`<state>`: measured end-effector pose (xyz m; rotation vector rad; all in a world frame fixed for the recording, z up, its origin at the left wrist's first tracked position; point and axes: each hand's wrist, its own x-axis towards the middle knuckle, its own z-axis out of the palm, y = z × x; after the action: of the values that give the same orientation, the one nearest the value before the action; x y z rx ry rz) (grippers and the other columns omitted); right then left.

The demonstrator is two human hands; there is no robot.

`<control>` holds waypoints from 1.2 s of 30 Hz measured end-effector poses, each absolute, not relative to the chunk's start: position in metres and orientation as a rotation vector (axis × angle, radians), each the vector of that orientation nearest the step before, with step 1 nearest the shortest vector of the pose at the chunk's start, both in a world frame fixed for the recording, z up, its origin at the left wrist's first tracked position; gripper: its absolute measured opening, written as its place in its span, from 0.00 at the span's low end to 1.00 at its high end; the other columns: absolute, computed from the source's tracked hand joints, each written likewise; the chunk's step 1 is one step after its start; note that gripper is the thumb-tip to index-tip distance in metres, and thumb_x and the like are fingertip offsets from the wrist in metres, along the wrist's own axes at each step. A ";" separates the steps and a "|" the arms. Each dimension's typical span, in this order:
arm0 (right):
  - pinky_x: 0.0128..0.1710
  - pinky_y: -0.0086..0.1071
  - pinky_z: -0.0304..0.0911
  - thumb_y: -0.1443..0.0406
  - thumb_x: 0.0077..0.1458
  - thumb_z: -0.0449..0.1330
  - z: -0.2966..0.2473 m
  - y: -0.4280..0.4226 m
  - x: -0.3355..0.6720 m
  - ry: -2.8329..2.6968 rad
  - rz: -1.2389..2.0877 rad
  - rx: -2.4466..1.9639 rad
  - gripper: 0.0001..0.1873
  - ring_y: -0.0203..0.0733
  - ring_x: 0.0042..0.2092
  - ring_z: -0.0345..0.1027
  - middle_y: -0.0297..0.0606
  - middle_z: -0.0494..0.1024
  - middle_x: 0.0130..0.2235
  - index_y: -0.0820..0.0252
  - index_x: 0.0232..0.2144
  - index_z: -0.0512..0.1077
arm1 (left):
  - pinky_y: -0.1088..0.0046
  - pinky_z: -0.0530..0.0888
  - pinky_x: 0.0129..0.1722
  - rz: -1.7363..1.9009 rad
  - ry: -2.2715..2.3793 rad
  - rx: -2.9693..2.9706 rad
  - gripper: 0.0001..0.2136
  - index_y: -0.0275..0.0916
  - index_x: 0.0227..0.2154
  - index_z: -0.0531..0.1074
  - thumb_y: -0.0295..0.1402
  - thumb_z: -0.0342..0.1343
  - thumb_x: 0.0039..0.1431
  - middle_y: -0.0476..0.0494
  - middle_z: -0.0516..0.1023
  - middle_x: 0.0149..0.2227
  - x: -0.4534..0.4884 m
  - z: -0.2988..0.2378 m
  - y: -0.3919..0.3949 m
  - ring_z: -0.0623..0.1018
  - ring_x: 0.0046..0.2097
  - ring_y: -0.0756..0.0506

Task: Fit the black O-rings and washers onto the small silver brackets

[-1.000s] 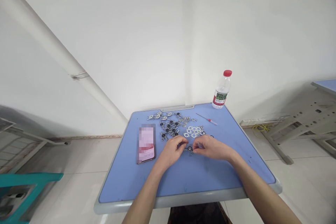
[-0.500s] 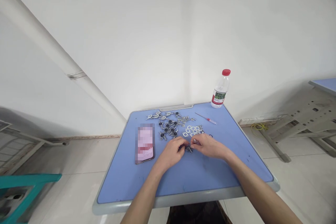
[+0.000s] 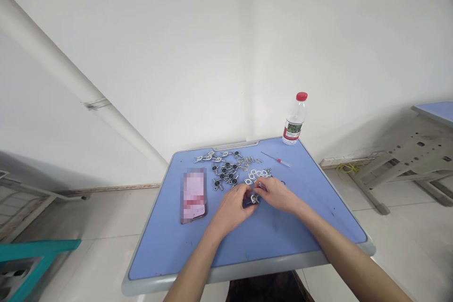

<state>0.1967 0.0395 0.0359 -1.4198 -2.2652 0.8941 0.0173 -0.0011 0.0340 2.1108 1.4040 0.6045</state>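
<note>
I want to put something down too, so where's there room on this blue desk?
Most room is along the front of the blue desk, below the left hand and right hand pinching a small metal fitting. More lies right of the right hand. Crowded: the metal parts behind the hands, beside the blurred phone.

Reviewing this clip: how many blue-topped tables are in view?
2. One table is directly ahead, under the person's left hand and right hand. A second table at far right is cut off by the frame. Others may be out of view.
</note>
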 end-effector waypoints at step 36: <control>0.28 0.31 0.46 0.69 0.54 0.55 0.041 0.029 0.214 -2.641 0.792 -1.389 0.05 0.42 0.33 0.70 0.39 0.77 0.31 0.60 0.29 0.71 | 0.66 0.68 0.41 0.449 1.374 2.167 0.05 0.42 0.35 0.70 0.25 0.54 0.58 0.47 0.74 0.39 0.024 0.038 -0.003 0.72 0.42 0.43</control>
<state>0.2136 0.0290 0.0406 -1.3895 -2.6410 0.7919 0.0243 -0.0030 0.0376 2.1667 1.3744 0.4493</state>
